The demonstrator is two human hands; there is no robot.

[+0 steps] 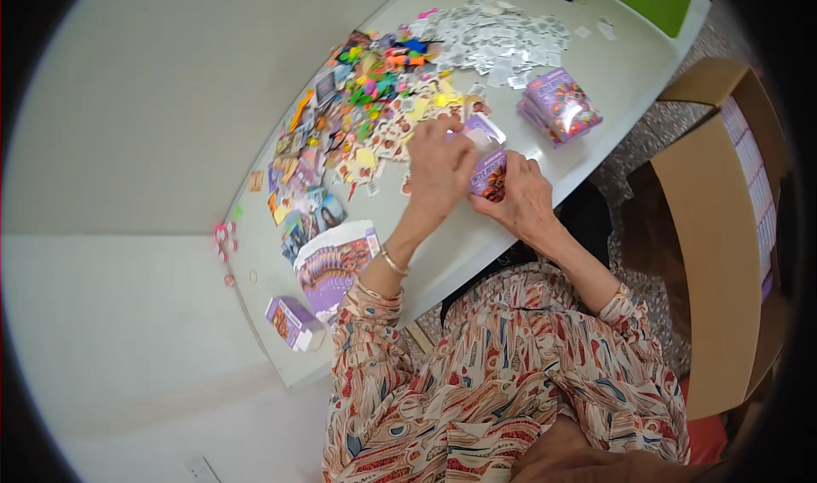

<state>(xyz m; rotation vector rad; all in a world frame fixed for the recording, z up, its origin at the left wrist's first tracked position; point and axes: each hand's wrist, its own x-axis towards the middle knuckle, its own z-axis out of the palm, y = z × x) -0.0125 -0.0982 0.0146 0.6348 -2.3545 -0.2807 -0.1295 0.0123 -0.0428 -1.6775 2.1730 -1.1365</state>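
A small purple printed box (488, 179) is held just above the table's near edge, gripped around its lower part by my right hand (523, 198). At its upper end, a purple and white flap (485, 129) stands open. My left hand (440, 166) is at the box's open end, its fingers bent and drawn together. Whatever lies between those fingertips is hidden. To the right of the box, a stack of shiny purple printed packs (562, 106) rests on the table.
Small colourful toys (374, 79), printed cards (396, 134) and silvery-white packets (502, 36) cover the table's far side. Flattened purple boxes (336, 266) and an upright purple box (294, 322) are at left. An opened carton (711, 253) with packed boxes stands right.
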